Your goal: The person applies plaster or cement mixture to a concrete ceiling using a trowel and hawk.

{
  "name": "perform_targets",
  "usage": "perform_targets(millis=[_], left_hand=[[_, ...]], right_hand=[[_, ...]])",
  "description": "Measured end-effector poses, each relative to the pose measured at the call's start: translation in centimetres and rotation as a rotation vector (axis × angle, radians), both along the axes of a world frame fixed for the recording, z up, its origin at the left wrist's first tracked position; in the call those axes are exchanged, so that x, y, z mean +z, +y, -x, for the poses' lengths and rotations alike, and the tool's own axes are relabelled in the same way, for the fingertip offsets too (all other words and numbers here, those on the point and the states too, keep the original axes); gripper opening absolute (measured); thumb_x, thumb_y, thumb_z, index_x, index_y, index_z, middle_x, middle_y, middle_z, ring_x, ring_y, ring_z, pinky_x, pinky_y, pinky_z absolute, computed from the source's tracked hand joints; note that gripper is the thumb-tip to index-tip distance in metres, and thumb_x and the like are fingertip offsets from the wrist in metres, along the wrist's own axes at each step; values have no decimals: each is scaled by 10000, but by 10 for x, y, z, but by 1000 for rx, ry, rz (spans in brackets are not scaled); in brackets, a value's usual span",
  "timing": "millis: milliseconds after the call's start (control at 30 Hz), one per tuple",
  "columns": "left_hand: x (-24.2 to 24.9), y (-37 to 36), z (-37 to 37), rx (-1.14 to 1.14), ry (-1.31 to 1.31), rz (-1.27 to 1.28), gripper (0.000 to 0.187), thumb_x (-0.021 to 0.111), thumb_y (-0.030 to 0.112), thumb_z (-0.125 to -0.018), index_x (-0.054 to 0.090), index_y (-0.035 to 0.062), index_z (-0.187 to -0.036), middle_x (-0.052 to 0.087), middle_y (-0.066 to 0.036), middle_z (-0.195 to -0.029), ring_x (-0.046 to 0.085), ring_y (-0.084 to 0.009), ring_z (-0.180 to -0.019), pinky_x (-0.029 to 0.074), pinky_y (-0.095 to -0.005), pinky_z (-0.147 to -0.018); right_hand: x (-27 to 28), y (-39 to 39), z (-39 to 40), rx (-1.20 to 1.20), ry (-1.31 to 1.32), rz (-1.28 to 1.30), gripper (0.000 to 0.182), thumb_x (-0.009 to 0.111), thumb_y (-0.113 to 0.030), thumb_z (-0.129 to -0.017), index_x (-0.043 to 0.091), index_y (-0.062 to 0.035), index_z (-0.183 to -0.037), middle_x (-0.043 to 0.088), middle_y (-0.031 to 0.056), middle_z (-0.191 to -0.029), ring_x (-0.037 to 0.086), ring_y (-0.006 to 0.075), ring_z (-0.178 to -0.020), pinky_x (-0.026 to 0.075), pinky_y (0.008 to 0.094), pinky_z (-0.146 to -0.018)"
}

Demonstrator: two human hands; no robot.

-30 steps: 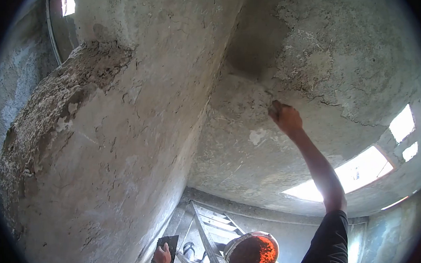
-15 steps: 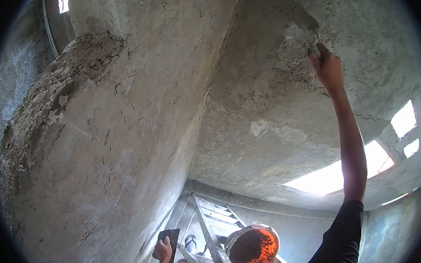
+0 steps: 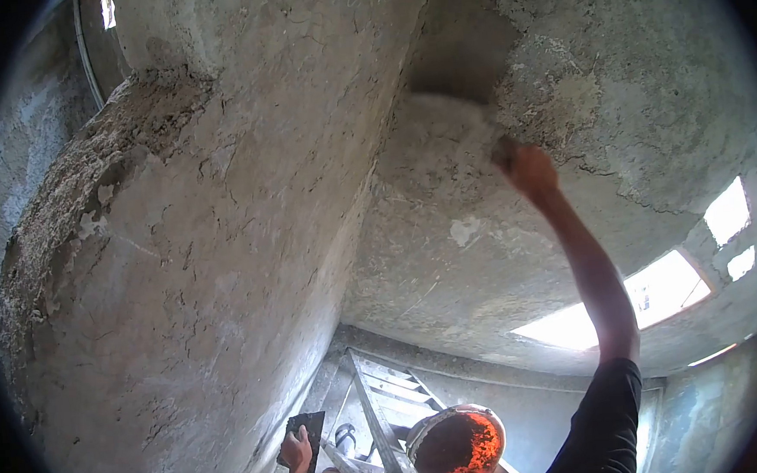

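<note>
My right hand [image 3: 531, 172] is raised high against the rough grey wall [image 3: 567, 199], its fingers wrapped around the handle of a trowel [image 3: 452, 101]. Motion blurs the blade, which lies close over the wall beside the inner corner. Darker, damp-looking plaster [image 3: 464, 53] shows just above it. To the right of this is a coarse, crumbly patch [image 3: 565, 95]. Low in the view, my left hand [image 3: 297, 450] grips a dark flat rectangular float [image 3: 315, 426], thumb over its face; the grip side is hidden.
An orange-lined bucket [image 3: 496, 433] holding dark mortar [image 3: 442, 448] stands by a mortar-smeared ladder [image 3: 378, 423] below me. A second wall [image 3: 225, 272] slopes up on the left, with a broken rough edge [image 3: 64, 191]. Bright openings [image 3: 659, 289] pierce the right-hand wall.
My right hand has swept the trowel down and left across the wall toward the corner. My left hand and the float have barely moved.
</note>
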State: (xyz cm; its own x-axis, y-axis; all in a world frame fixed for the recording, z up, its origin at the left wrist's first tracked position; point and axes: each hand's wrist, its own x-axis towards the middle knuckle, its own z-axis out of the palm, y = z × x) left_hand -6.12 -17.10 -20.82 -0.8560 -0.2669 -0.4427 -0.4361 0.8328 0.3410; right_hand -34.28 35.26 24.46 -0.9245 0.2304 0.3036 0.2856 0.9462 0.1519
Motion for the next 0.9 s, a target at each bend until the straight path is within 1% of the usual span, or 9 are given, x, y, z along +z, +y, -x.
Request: perform_targets(millis=[233,333,467,533,633,667,733,800,900], left_hand=[[10,-4,-3,-27,31,34,525,469,492,-873,642,-3,-862,647,-236,-864,627,-395,-822,478,-466,-740],[17,-4,2,-46,-86,37,540,461,497,-877,632,-14,-915,640,-247,-912,622,-392,-862,474,-459,-770],[9,0,-2,-37,-69,41,562,455,504,-877,630,-25,-953,639,-248,-939,621,-388,-881,473,-454,-784],[7,1,1,-62,-108,21,580,442,507,-881,627,-31,-996,637,-249,-963,620,-385,-905,471,-448,-803],[2,1,3,-64,-116,9,586,437,507,-883,627,-33,-1009,637,-250,-972,619,-386,-914,471,-447,-808],[-2,1,1,-54,-114,9,583,438,505,-883,630,-33,-1000,637,-250,-968,619,-388,-911,472,-449,-804],[-13,1,-4,-36,-49,28,572,452,509,-872,636,-22,-975,640,-250,-936,620,-398,-891,479,-459,-786],[-13,-4,-4,-21,3,56,561,465,513,-861,642,-12,-950,642,-250,-904,621,-407,-872,486,-470,-767],[-3,-7,-3,-3,-69,40,567,462,513,-863,639,-15,-969,641,-252,-910,620,-408,-875,486,-466,-769]], right_hand=[[137,31,5,90,556,-78,474,581,-410,-856,555,-92,-1205,647,156,-697,643,255,-599,535,400,-586],[147,18,-13,33,543,-50,511,587,-427,-855,546,-75,-1223,638,144,-673,625,216,-552,526,372,-542],[42,14,-13,147,346,-32,437,515,-426,-898,575,-82,-1161,648,149,-687,626,224,-539,549,375,-520],[-11,-3,-15,22,25,0,419,499,-419,-900,541,-119,-1190,629,159,-670,637,263,-557,573,392,-529],[-66,-16,-18,-39,-215,46,393,543,-427,-862,537,-157,-1147,637,206,-860,654,350,-788,551,475,-651],[-82,-10,-17,15,-179,-26,371,534,-421,-872,543,-152,-1128,636,191,-820,653,328,-727,554,469,-631],[-80,-8,-10,79,-135,-98,352,526,-415,-882,549,-147,-1108,636,176,-780,651,307,-665,557,463,-610],[-58,-2,0,-75,-198,53,407,540,-437,-859,523,-176,-1170,630,203,-902,646,367,-811,541,478,-702],[-3,1,-1,-93,-55,34,396,534,-420,-872,559,-139,-1149,646,192,-856,656,331,-797,547,462,-687]])
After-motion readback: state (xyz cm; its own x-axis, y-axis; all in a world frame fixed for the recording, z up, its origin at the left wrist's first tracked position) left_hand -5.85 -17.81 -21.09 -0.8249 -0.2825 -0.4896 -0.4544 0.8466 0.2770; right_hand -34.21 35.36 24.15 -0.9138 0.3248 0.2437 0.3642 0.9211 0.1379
